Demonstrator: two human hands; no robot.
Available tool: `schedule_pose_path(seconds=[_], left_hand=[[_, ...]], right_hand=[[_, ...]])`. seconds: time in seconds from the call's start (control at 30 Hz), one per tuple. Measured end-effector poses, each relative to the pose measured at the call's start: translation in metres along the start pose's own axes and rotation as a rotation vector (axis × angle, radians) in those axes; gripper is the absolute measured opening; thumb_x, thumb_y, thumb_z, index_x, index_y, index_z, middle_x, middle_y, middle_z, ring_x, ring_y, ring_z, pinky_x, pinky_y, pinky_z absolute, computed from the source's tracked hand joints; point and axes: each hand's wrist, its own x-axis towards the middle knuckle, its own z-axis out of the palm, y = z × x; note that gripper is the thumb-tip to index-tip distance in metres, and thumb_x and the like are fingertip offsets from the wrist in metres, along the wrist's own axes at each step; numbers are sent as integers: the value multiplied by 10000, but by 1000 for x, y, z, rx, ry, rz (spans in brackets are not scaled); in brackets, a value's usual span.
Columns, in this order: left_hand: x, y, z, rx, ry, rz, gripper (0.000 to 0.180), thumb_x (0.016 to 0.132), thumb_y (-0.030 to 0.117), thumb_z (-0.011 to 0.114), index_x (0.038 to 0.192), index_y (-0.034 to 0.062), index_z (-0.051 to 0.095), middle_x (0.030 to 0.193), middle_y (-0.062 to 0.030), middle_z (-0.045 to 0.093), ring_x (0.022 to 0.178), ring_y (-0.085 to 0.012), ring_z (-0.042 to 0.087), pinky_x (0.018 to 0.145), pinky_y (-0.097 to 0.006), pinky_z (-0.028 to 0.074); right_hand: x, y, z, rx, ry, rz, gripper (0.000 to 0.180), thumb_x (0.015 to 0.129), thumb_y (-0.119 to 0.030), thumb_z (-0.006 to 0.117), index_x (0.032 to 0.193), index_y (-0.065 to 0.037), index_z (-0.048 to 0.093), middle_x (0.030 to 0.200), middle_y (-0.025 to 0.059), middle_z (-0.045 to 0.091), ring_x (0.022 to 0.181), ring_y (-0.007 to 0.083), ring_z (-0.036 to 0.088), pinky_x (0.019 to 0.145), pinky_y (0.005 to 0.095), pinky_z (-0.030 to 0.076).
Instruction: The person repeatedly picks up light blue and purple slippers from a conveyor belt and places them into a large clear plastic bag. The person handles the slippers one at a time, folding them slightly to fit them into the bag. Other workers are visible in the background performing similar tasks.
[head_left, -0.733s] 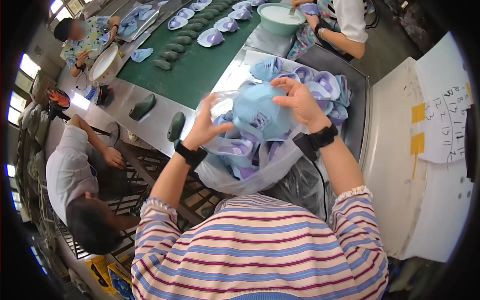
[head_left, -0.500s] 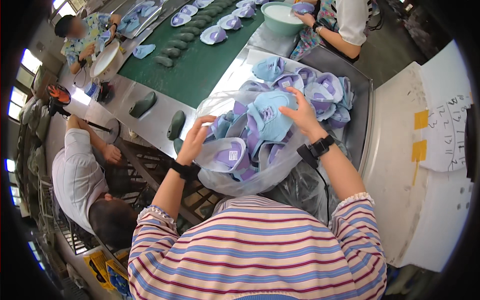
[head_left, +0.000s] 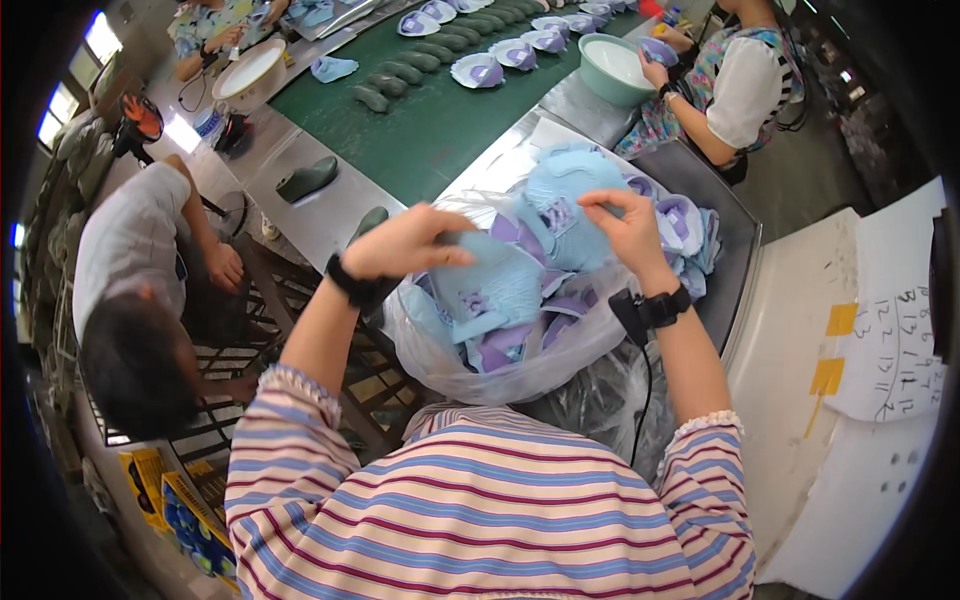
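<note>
Light blue and purple shoe uppers lie heaped in a clear plastic bag (head_left: 420, 372) in front of me. My left hand (head_left: 412, 243) is at the toe end of one light blue upper (head_left: 490, 278), its thumb and fingers apart. That upper is slightly blurred, with its lacing turned toward me. Against the right edge of another light blue upper (head_left: 568, 185), my right hand (head_left: 628, 232) has thumb and forefinger drawn close together. Whether the left fingertips touch their upper is hard to tell. More uppers (head_left: 685, 225) lie piled in the metal tray on the right.
Beyond the bag a green work belt (head_left: 420, 140) carries dark shoe lasts (head_left: 415, 62) and several uppers. Two loose lasts stand on the metal edge. A green basin (head_left: 612, 72) is near a person at the right; another person (head_left: 135, 280) sits at the left. A pale board with papers (head_left: 800, 400) stands at right.
My left hand has moved up and inward over the bag. Two blue uppers now lie side by side where one covered the heap. The view has shifted, and the seated person at left leans differently.
</note>
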Motion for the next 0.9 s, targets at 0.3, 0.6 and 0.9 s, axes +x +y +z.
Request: schedule_pose_path(seconds=[0.3,0.6,0.9], left_hand=[[56,-25,2,-640,166,-2,319,875,298,544,1050,32,561,997,-37,556,945,-119,486,820,-272,394],[41,-46,39,-1264,351,-217,371,897,227,508,1218,47,458,1169,-77,534,1062,-193,522,913,-375,420],[43,-80,50,-1419,205,-188,561,846,395,552,1293,105,376,1251,-62,475,1149,-246,457,941,-492,364]], right_hand=[[0,-11,26,323,-164,19,199,723,-105,669,873,20,632,940,65,603,834,151,556,714,292,441],[5,53,7,920,224,119,347,816,-56,579,1152,-5,508,1075,73,584,973,190,551,872,330,432],[19,74,36,963,19,374,285,824,-55,577,1104,-30,524,963,46,607,831,161,590,788,301,477]])
